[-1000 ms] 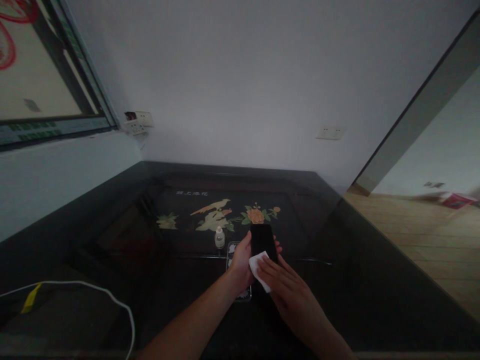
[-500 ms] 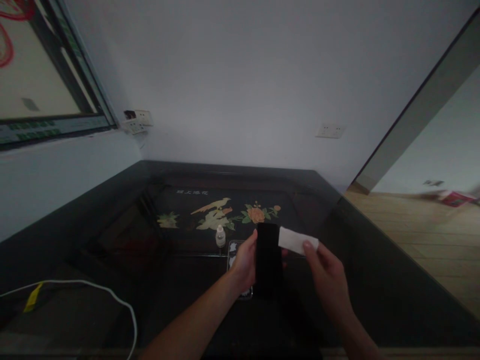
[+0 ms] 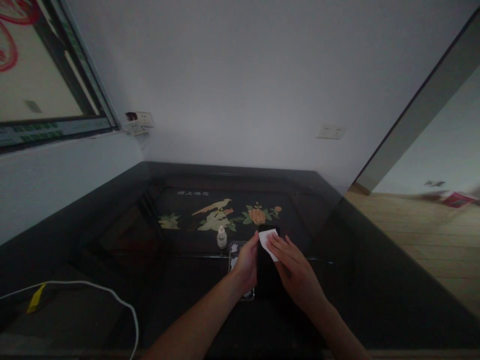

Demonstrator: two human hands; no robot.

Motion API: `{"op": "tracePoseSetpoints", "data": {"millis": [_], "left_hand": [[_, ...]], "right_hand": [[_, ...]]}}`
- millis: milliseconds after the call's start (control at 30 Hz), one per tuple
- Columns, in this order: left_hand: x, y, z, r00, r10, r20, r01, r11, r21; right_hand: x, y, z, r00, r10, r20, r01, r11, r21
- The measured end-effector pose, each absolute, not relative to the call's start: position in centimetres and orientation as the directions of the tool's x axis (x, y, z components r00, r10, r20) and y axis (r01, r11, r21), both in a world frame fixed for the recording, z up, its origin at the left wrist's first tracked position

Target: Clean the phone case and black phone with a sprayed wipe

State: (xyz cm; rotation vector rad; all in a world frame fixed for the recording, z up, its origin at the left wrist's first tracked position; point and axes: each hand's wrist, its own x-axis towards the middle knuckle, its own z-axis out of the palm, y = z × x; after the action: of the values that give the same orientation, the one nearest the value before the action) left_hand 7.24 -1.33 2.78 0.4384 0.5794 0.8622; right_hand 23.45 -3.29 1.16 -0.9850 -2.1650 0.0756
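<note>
My left hand [image 3: 246, 263] grips a black smartphone [image 3: 267, 275] along its left edge, screen towards me. On the phone's upper part lies a white wipe [image 3: 268, 244], pressed flat under the fingers of my right hand [image 3: 294, 267]. Partly behind my left hand, a clear phone case [image 3: 235, 248] with pale patches rests on the table. A small clear bottle with a white cap [image 3: 221, 237] stands upright just left of the case.
The glossy black table [image 3: 180, 310] bears a bird-and-flower picture [image 3: 257, 215]. A white cable [image 3: 93, 285] with a yellow tag [image 3: 35, 299] curves across the left front. Wall sockets [image 3: 330, 132] sit behind, and a window [image 3: 37, 75] is at the left.
My right hand has moved left with the white wipe, from beside the phone onto its upper screen. The left hand keeps its hold on the phone.
</note>
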Motion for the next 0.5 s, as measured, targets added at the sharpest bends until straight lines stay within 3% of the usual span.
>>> {"op": "tracePoseSetpoints", "data": {"millis": [133,300,400,500], "left_hand": [[7.2,-1.1,2.6,0.500,0.804,-0.323,-0.616,0.592,0.520],[7.0,-1.0,2.7,0.489,0.831,-0.266,-0.708,0.556,0.437],[6.8,-1.0,3.0,0.507,0.826,-0.247,-0.727,0.564,0.392],[6.6,-0.9,3.1,0.498,0.829,-0.255,-0.737,0.560,0.380]], "right_hand": [[23.7,-5.4,0.9,-0.535,0.637,0.555,0.620,0.742,-0.254],[23.8,-8.5,0.9,-0.618,0.616,0.488,0.586,0.775,-0.236],[23.8,-10.3,1.1,-0.644,0.602,0.471,0.528,0.796,-0.296],[23.9,-11.7,1.3,-0.592,0.628,0.505,0.419,0.775,-0.472]]}}
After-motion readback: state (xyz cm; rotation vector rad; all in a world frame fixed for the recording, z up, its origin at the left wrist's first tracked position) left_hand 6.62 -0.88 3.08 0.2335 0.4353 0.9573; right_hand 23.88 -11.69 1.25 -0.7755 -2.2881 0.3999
